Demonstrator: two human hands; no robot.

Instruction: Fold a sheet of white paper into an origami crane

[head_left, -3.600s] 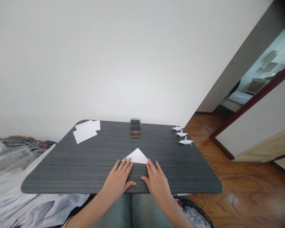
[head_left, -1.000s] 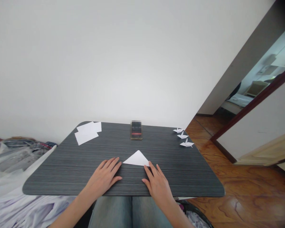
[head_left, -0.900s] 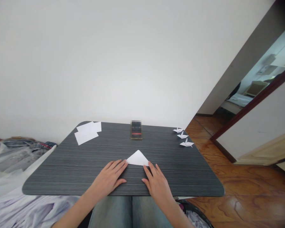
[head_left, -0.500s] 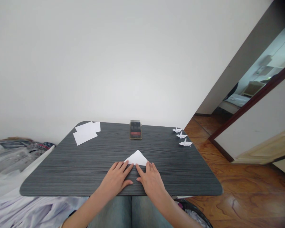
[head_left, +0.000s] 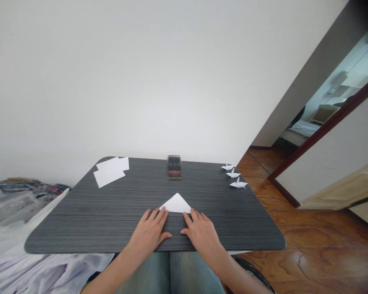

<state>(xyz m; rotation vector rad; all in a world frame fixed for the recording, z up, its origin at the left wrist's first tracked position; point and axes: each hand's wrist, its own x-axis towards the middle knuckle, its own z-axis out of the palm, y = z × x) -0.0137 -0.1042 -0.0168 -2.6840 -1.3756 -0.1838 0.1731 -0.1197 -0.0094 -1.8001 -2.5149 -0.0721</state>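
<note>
A white sheet of paper folded into a triangle (head_left: 177, 203) lies on the dark table in front of me, its point facing the wall. My left hand (head_left: 149, 230) rests flat with fingers stretched out, its fingertips on the paper's left corner. At the opposite corner, the outstretched fingers of my right hand (head_left: 203, 232) touch the paper's right end. Both thumbs point inward over the bare tabletop, apart from each other. The middle of the near folded edge shows between the hands.
Three folded paper cranes (head_left: 238, 184) stand in a row at the table's right rear. Several white paper sheets (head_left: 109, 176) overlap at the left rear. A phone-like object (head_left: 174, 168), its screen blurred, is near the back edge of the table (head_left: 79, 228), by the wall.
My hands have slid apart along the near folded edge, the index fingers moving outward toward the corners. The folded paper stays in place.
</note>
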